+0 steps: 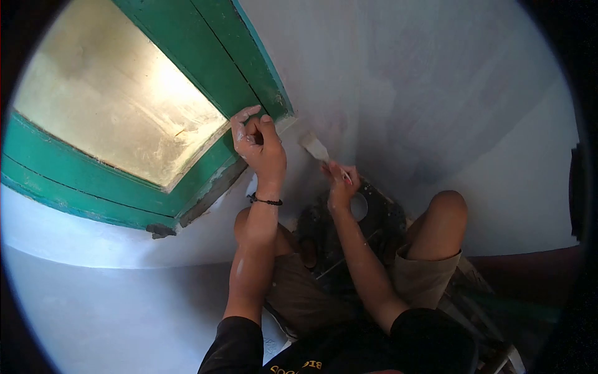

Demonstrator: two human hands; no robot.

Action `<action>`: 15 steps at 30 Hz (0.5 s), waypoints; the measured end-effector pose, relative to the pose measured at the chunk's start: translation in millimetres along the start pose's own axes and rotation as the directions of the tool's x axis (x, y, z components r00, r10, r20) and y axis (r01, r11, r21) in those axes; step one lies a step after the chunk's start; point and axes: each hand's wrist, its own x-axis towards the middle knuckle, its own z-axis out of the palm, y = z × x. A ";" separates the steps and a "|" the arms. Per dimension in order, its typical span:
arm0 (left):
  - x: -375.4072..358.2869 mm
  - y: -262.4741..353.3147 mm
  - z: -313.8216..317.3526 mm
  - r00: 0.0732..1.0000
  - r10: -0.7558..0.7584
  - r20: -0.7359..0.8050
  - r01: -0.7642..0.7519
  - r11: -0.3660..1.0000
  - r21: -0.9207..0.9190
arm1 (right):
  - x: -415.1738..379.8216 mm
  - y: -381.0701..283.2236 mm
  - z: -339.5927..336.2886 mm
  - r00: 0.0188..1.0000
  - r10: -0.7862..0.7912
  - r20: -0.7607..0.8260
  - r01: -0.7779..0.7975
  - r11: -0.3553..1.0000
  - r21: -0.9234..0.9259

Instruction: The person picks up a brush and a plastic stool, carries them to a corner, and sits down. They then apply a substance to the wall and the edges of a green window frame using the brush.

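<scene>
My right hand (341, 182) grips the handle of a paintbrush (316, 148). Its broad, whitish bristles point up and left, close to the pale wall (411, 93) beside the frame's lower corner. White paint marks the fingers of my left hand (260, 138), which is raised in front of the green window frame (249, 75). The fingers of that hand are loosely bent, the thumb stands apart from them, and nothing shows between them. A dark bracelet (265, 200) circles the left wrist.
A lit, yellowish pane (131, 87) fills the green frame. Rough grey mortar (212, 190) runs along the frame's lower edge. Between my knees is a black, paint-spattered surface (386, 209) with a pale round spot. Wooden pieces (476, 280) lie at lower right.
</scene>
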 end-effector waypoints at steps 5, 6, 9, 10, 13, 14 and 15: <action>0.4 -4.0 -4.3 0.999 0.033 0.025 -0.034 0.999 0.041 | -11.5 41.9 -71.1 0.970 -0.046 -0.239 -0.040 0.939 -0.341; 0.2 -3.3 -4.3 0.999 0.037 0.026 -0.038 0.998 0.050 | -11.4 41.1 -65.7 0.973 -0.037 -0.227 -0.037 0.949 -0.312; 1.5 -3.5 -4.8 0.999 0.041 0.031 -0.042 0.998 0.038 | -14.3 13.4 -30.8 0.992 -0.012 -0.128 -0.017 0.974 -0.224; 1.4 -3.7 -5.1 0.999 0.040 0.032 -0.041 0.999 0.028 | -19.3 -9.8 -7.4 0.999 -0.004 -0.054 -0.007 0.982 -0.188; 2.1 -3.7 -6.0 0.999 0.028 0.038 -0.029 1.000 0.013 | -31.9 -68.6 38.2 0.992 0.020 0.124 -0.025 0.999 0.037; 2.3 -3.6 -6.3 0.999 0.032 0.036 -0.032 0.999 0.020 | -32.0 -76.8 43.8 0.984 0.020 0.177 -0.044 0.991 0.129; 2.4 -3.7 -6.8 0.999 0.035 0.035 -0.036 0.999 0.027 | -29.2 -73.9 43.2 0.990 0.034 0.139 -0.053 0.990 0.133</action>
